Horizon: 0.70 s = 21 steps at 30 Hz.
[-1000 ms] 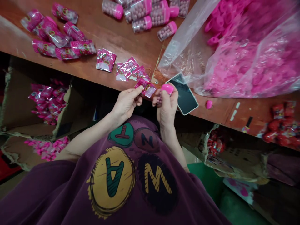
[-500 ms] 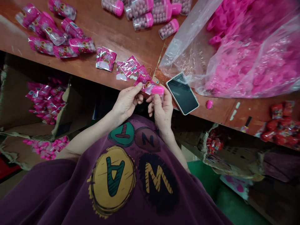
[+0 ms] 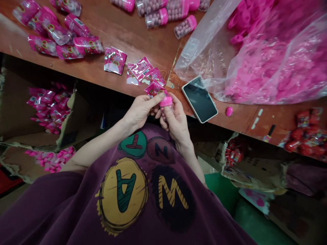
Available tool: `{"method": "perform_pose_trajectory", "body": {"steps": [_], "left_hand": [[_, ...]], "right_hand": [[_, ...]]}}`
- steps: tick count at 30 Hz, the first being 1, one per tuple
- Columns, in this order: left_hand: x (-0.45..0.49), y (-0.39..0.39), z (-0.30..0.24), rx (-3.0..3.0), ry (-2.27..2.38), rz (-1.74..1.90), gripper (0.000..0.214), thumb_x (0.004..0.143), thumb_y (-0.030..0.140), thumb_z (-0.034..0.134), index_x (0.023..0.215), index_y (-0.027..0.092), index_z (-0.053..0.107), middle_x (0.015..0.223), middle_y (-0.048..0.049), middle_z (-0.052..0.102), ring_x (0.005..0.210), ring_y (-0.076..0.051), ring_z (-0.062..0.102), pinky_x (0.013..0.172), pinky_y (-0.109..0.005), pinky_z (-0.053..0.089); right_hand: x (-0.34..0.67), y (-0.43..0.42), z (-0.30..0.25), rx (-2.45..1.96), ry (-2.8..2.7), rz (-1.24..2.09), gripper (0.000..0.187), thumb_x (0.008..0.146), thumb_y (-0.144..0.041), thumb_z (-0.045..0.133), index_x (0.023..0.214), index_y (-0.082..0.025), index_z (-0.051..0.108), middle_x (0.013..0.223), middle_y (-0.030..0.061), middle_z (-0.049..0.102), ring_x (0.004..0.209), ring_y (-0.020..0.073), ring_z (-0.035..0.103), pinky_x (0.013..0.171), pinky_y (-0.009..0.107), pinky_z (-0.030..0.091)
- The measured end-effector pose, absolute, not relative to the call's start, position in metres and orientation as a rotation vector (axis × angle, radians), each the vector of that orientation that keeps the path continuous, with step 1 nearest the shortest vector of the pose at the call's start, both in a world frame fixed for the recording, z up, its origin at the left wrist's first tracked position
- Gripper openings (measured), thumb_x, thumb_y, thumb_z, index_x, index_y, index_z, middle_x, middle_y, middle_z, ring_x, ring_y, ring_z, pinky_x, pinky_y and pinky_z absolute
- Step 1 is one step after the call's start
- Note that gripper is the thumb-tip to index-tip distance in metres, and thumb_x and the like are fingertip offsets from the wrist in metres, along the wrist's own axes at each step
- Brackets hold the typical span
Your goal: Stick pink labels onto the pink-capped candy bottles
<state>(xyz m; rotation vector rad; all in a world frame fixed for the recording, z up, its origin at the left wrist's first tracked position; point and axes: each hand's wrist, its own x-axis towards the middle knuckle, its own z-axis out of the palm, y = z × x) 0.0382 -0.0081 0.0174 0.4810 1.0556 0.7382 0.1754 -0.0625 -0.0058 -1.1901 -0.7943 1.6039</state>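
Left hand (image 3: 140,110): thumb and fingertips pinch a glossy pink printed plastic sleeve (image 3: 153,89).
Right hand (image 3: 178,119): curled round a small clear plastic jar with a pink cap (image 3: 167,101), at the wooden table's (image 3: 98,76) front edge; cap exposed against the sleeve, perhaps so both edges can be seen.
Spare pink sleeves (image 3: 141,69): fanned just beyond, probably for easy reach.
Clear plastic bag (image 3: 200,46): bulging with bright pink plastic pieces (image 3: 276,75) (caps, maybe).
Torn brown cardboard box (image 3: 66,119): heaped pink wrapped pieces (image 3: 49,107) inside.
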Motion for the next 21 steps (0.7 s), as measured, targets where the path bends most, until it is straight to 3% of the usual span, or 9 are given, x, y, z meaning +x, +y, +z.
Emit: {"method": "perform_pose_trajectory", "body": {"steps": [5, 8, 12, 15, 18, 21], "left_hand": [[0.038, -0.009, 0.018, 0.492, 0.971, 0.669, 0.052, 0.090, 0.060, 0.081, 0.065, 0.017, 0.066, 0.054, -0.0015, 0.061, 0.047, -0.011, 0.059, 0.051, -0.024, 0.045], [0.040, -0.013, 0.018, 0.490, 0.962, 0.662, 0.048, 0.088, 0.056, 0.084, 0.069, 0.016, 0.068, 0.060, -0.0026, 0.065, 0.049, -0.010, 0.059, 0.051, -0.024, 0.045], [0.045, -0.019, 0.011, 0.471, 0.902, 0.708, 0.040, 0.088, 0.049, 0.087, 0.076, 0.015, 0.072, 0.071, -0.0034, 0.071, 0.056, -0.009, 0.059, 0.055, -0.022, 0.045], [0.046, -0.019, 0.008, 0.414, 0.879, 0.745, 0.035, 0.088, 0.045, 0.088, 0.079, 0.015, 0.073, 0.076, -0.0031, 0.072, 0.065, -0.010, 0.065, 0.065, -0.022, 0.052], [0.047, -0.019, 0.009, 0.379, 0.920, 0.768, 0.034, 0.090, 0.044, 0.086, 0.080, 0.015, 0.072, 0.075, -0.0028, 0.070, 0.063, -0.009, 0.063, 0.063, -0.022, 0.051], [0.048, -0.021, 0.011, 0.366, 0.939, 0.774, 0.035, 0.090, 0.042, 0.086, 0.078, 0.013, 0.071, 0.073, -0.0025, 0.068, 0.057, -0.007, 0.058, 0.055, -0.020, 0.046]], "right_hand": [[0.181, -0.063, -0.001, -1.091, -0.792, 1.773, 0.070, 0.100, -0.063, 0.065, 0.158, -0.034, 0.037, 0.076, -0.0064, 0.065, 0.040, 0.0049, 0.032, 0.034, 0.019, 0.025], [0.183, -0.062, -0.007, -1.153, -0.883, 1.685, 0.071, 0.099, -0.061, 0.068, 0.158, -0.035, 0.038, 0.077, -0.0057, 0.065, 0.043, 0.0069, 0.039, 0.037, 0.019, 0.036], [0.184, -0.063, -0.016, -1.311, -1.109, 1.380, 0.068, 0.098, -0.056, 0.071, 0.157, -0.036, 0.044, 0.112, 0.0031, 0.072, 0.071, 0.0131, 0.066, 0.065, 0.030, 0.064], [0.184, -0.069, -0.020, -1.341, -1.191, 1.265, 0.075, 0.097, -0.055, 0.074, 0.160, -0.035, 0.040, 0.135, 0.0077, 0.066, 0.098, 0.0200, 0.073, 0.086, 0.039, 0.067], [0.183, -0.078, -0.024, -1.279, -1.135, 1.376, 0.076, 0.100, -0.055, 0.069, 0.163, -0.036, 0.031, 0.115, 0.0053, 0.070, 0.086, 0.0177, 0.071, 0.072, 0.033, 0.066], [0.178, -0.082, -0.028, -1.252, -0.991, 1.446, 0.067, 0.104, -0.055, 0.061, 0.161, -0.039, 0.030, 0.094, 0.0000, 0.065, 0.063, 0.0127, 0.059, 0.050, 0.024, 0.052]]}}
